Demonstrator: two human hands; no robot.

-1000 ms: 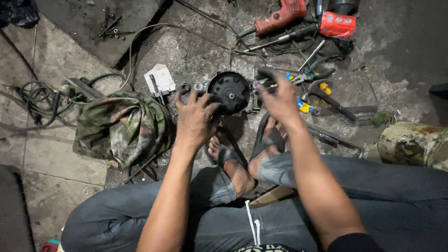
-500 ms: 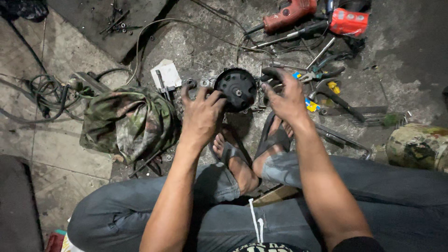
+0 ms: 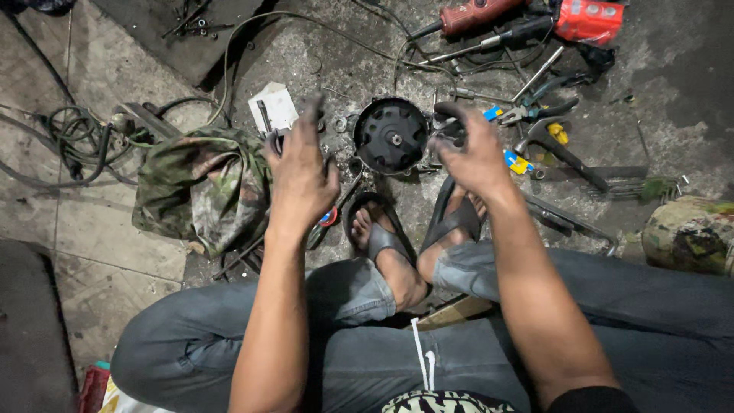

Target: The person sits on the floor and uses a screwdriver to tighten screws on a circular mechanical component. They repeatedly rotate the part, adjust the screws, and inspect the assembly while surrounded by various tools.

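A black round ribbed part [image 3: 391, 134] with a small metal hub in its middle sits on the concrete floor in front of my sandalled feet [image 3: 380, 239]. My left hand [image 3: 301, 170] hovers to its left, fingers stretched forward and apart, holding nothing, close to a small white box [image 3: 277, 105]. To the part's right is my right hand [image 3: 475, 153], its grimy fingers loosely curled and empty. Neither hand touches the part. Both forearms reach out over my knees in grey jeans.
A camouflage bag [image 3: 200, 183] lies left of my left hand, with coiled cables [image 3: 69, 138] beyond it. Pliers and wrenches [image 3: 550, 130] are scattered to the right, a red power drill [image 3: 474, 14] at the top. Another camouflage bundle [image 3: 688, 233] sits far right.
Both hands were on the black round part; they have let go and moved apart, the left to the left, the right slightly back.
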